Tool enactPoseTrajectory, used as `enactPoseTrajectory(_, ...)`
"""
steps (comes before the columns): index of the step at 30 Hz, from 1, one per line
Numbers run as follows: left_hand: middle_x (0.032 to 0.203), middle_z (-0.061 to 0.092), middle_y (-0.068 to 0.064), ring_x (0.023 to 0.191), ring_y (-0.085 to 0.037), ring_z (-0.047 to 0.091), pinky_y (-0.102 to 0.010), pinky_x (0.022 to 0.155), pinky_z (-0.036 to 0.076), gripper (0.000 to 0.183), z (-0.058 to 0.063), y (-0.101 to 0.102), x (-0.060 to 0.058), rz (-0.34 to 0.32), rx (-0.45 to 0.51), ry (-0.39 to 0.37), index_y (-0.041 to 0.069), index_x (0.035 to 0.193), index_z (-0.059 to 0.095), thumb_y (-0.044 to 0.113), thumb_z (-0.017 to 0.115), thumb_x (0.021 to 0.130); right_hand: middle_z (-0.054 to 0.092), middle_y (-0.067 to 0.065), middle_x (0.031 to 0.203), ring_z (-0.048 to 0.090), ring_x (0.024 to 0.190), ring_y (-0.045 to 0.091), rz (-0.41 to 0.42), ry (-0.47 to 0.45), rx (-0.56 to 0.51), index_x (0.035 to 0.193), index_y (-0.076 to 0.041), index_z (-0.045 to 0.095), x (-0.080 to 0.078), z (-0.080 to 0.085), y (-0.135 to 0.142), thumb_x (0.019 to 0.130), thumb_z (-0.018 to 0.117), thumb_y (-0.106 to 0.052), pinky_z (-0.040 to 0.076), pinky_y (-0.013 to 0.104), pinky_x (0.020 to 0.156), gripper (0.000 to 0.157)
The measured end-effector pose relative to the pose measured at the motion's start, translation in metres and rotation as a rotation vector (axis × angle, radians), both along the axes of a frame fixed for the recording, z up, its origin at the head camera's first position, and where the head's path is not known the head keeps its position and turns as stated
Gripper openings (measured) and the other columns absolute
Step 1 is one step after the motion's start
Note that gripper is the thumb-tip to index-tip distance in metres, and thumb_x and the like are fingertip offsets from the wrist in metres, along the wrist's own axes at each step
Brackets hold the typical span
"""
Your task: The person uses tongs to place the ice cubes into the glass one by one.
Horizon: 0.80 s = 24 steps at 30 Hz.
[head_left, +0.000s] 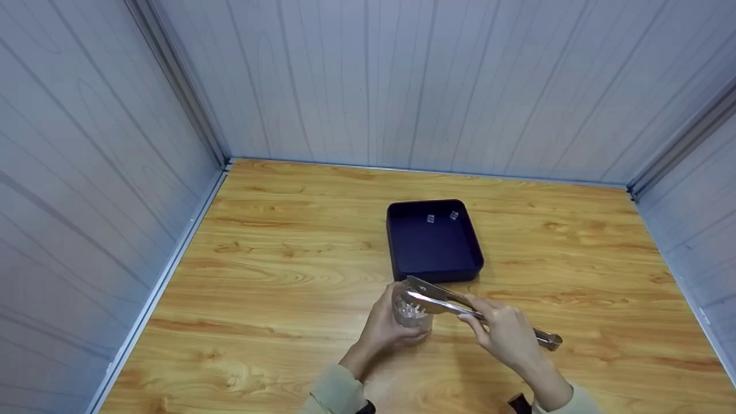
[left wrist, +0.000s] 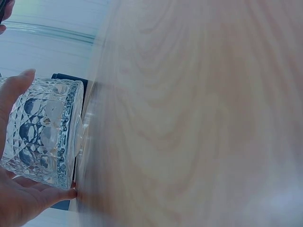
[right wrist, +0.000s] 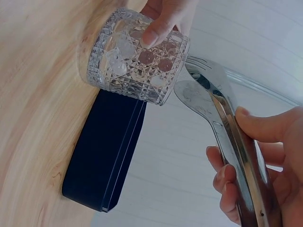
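My left hand (head_left: 382, 325) grips a clear cut-glass tumbler (head_left: 418, 325), thumb on one side and fingers around the other. The tumbler stands on the wooden table, and several small clear pieces (head_left: 409, 310) lie inside it. My right hand (head_left: 506, 330) holds metal serving tongs (right wrist: 229, 127) along the middle of their arms, thumb on one side and fingers on the other. One end of the tongs is fork-shaped, the other spoon-shaped. The tips stand slightly apart, right at the tumbler's rim, with nothing visible between them.
Just beyond the tumbler sits a square dark navy tray (head_left: 434, 253) with raised walls. Two small clear cubes (head_left: 430, 218) lie near its far side. Pale panel walls (head_left: 368, 86) enclose the wooden table (head_left: 276, 253) at the back and both sides.
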State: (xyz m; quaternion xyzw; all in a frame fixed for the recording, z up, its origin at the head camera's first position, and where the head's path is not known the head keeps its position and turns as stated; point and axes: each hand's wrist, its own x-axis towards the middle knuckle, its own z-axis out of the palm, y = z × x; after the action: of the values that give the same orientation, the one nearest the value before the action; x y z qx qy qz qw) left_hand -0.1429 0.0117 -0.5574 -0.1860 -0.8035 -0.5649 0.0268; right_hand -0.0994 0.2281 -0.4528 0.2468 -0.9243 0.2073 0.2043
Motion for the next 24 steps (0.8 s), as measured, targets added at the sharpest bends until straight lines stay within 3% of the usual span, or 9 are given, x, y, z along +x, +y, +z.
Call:
enactPoseTrajectory(5,0.114,0.052,0.005,0.106,-0.012,0.048,-0.03,0.092,0.038,0.086,0.0,0.001,0.0,-0.003,0.008,-0.028,0.015,0.124,0.038,0.024,0.084,0.053,0.066,0.007,0.081,0.041,0.043,0.003,-0.025,-0.05,-0.025,0.102,-0.002,0.063,-0.002,0.001,0.002,0.073,0.072,-0.016,0.036,0.019,0.04,0.033)
enactPoseTrajectory(8,0.114,0.052,0.004,0.106,-0.012,0.048,-0.03,0.092,0.038,0.086,0.001,0.001,0.0,0.004,0.005,-0.035,0.015,0.124,0.038,0.024,0.085,0.052,0.066,0.008,0.084,0.053,0.049,0.011,-0.049,-0.063,-0.037,0.104,-0.003,0.063,-0.005,0.001,0.004,0.074,0.071,-0.018,0.043,0.024,0.043,0.034)
enactPoseTrajectory(11,0.115,0.053,0.001,0.106,-0.014,0.049,-0.031,0.092,0.038,0.087,0.001,0.001,0.0,0.008,0.005,-0.034,0.014,0.125,0.038,0.025,0.085,0.052,0.065,0.012,0.092,0.062,0.066,0.022,-0.072,-0.083,-0.054,0.105,-0.002,0.063,-0.008,0.0,0.006,0.075,0.07,-0.019,0.05,0.032,0.053,0.035)
enactPoseTrajectory(17,0.115,0.053,-0.006,0.106,-0.019,0.05,-0.034,0.092,0.039,0.089,0.001,0.001,0.001,0.013,0.005,-0.027,0.008,0.125,0.037,0.026,0.085,0.052,0.064,0.017,0.092,0.06,0.061,0.019,-0.095,-0.094,-0.071,0.106,0.004,0.061,-0.015,0.0,0.01,0.076,0.07,-0.018,0.049,0.032,0.051,0.039)
enactPoseTrajectory(24,0.114,0.053,-0.006,0.106,-0.019,0.049,-0.035,0.091,0.04,0.089,0.002,0.001,0.001,0.035,-0.019,-0.036,0.009,0.124,0.038,0.028,0.085,0.051,0.062,0.022,0.096,0.063,0.073,0.03,-0.113,-0.12,-0.083,0.109,0.008,0.058,-0.023,-0.001,0.014,0.076,0.069,-0.017,0.051,0.04,0.058,0.042)
